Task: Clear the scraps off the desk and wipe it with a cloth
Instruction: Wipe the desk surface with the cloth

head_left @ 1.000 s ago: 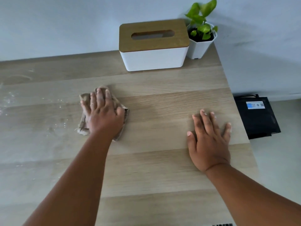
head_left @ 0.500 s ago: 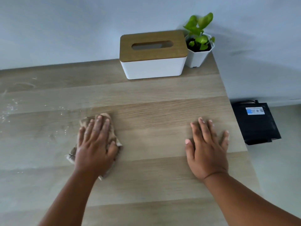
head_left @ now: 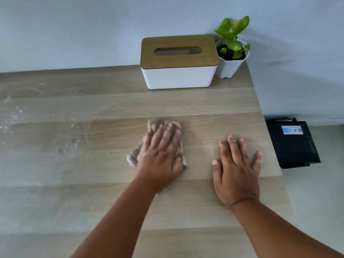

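- Far left of the frame, white crumbs and dusty smears [head_left: 14, 116] speckle the wooden desk [head_left: 74, 202]; that patch looks unwiped yet.
- Centre frame, the left hand [head_left: 160, 155] lies flat on the crumpled beige cloth [head_left: 133, 157], fingers straight and pressing, not curled round it. The cloth sits mid-desk, below the tissue box [head_left: 178, 62].
- That cloth looks soft, light and floppy; a flat palm on its middle should drag it well, while pinching an edge would likely bunch it.
- Since half a second ago, the cloth and left hand have swept rightward, toward the other hand, and show motion blur.
- Right of centre, the right hand [head_left: 236, 170] is splayed wide on bare desk, holding nothing, in much the same spot as before.
- Upper right: potted plant [head_left: 232, 49]; a black box [head_left: 292, 142] on the floor.
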A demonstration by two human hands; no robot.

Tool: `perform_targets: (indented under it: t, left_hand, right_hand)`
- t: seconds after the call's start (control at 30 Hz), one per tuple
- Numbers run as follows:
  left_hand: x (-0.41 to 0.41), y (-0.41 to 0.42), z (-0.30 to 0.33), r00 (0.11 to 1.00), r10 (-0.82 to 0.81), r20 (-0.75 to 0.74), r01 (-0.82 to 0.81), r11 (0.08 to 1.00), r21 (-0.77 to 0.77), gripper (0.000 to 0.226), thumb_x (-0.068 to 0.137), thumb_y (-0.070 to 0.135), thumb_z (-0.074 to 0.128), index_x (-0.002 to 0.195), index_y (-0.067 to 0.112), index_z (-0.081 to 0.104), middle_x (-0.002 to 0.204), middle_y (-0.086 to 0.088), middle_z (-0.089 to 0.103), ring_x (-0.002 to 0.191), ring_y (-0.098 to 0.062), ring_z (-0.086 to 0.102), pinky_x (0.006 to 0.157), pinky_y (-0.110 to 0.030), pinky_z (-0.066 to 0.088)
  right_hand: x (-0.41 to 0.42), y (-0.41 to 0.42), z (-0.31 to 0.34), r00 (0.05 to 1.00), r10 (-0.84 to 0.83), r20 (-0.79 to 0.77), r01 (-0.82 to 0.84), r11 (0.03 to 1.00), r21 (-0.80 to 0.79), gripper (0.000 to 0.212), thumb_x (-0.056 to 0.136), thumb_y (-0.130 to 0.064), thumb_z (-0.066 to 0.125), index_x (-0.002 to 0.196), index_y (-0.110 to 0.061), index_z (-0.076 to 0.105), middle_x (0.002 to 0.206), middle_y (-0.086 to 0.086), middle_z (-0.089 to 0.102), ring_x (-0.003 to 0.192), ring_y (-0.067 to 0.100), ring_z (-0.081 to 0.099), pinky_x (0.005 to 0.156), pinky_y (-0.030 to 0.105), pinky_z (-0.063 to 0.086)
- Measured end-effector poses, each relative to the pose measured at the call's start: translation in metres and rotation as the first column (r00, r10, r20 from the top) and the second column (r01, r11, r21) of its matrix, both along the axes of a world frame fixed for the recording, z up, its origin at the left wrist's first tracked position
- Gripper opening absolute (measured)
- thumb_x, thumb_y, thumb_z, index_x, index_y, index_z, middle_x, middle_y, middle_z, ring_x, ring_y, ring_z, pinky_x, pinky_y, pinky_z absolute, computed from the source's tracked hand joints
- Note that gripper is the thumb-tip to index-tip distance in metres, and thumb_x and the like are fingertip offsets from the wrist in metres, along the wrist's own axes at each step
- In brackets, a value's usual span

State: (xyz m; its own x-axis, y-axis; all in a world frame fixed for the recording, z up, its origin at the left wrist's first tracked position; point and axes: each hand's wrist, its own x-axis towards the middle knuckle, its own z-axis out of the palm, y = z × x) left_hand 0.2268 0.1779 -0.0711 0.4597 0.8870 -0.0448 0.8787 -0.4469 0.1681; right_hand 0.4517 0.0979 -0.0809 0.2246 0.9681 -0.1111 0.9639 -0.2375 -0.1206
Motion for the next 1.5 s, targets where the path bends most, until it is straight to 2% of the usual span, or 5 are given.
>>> perform_targets:
  t: [0.43,0.83,1.17,1.33,1.5]
  left_hand:
    - [-0.046,0.029,-0.004,0.847,0.528,-0.062,-0.530,0.847,-0.035,0.084,0.087,0.055,0.026,0.165,0.025,0.017,0.174,0.001,0.005,0.160,-0.022,0.002,0.128,-0.051,-0.002]
    - [0.047,0.017,-0.003,0.998,0.054,0.030,-0.053,0.998,-0.032,0.074,0.089,0.048,0.037,0.160,0.025,0.036,0.171,0.002,0.020,0.159,-0.022,0.014,0.127,-0.052,0.011]
    - [0.017,-0.109,0.001,0.987,0.095,0.127,-0.092,0.995,-0.028,0.063,0.096,0.036,0.049,0.157,0.022,0.041,0.170,0.002,0.023,0.158,-0.020,0.018,0.125,-0.054,0.022]
    - [-0.007,-0.159,0.004,0.984,0.106,0.141,-0.105,0.994,-0.016,0.063,0.094,0.033,0.053,0.155,0.019,0.046,0.168,-0.001,0.029,0.157,-0.024,0.023,0.122,-0.057,0.027]
    - [-0.036,-0.193,0.008,0.981,0.144,0.133,-0.142,0.990,-0.022,0.063,0.092,0.032,0.050,0.153,0.020,0.048,0.167,0.000,0.030,0.156,-0.022,0.024,0.122,-0.056,0.028]
  right_hand:
    - [0.002,0.000,-0.003,1.000,0.016,-0.008,-0.016,0.999,0.029,0.064,0.102,-0.047,0.027,0.160,-0.023,0.032,0.172,0.000,0.014,0.160,0.026,0.006,0.121,0.071,0.007]
    - [0.002,0.001,0.000,0.999,0.023,-0.041,-0.021,0.999,0.026,0.062,0.101,-0.042,0.025,0.160,-0.023,0.033,0.172,0.001,0.018,0.160,0.028,0.010,0.120,0.072,0.008]
    - [0.008,0.003,0.003,0.995,0.041,-0.087,-0.042,0.999,-0.006,0.073,0.095,-0.063,0.026,0.159,-0.028,0.031,0.173,-0.001,0.013,0.160,0.029,0.001,0.122,0.068,-0.005]
    - [0.000,-0.008,0.004,0.792,0.611,-0.017,-0.597,0.780,0.188,0.060,0.098,-0.053,0.044,0.147,-0.020,0.054,0.163,0.004,0.040,0.155,0.030,0.028,0.123,0.064,0.017]
    - [-0.006,-0.008,0.008,0.779,0.627,0.007,-0.619,0.768,0.163,0.058,0.097,-0.049,0.042,0.139,-0.013,0.062,0.154,0.011,0.051,0.146,0.032,0.045,0.119,0.057,0.033]
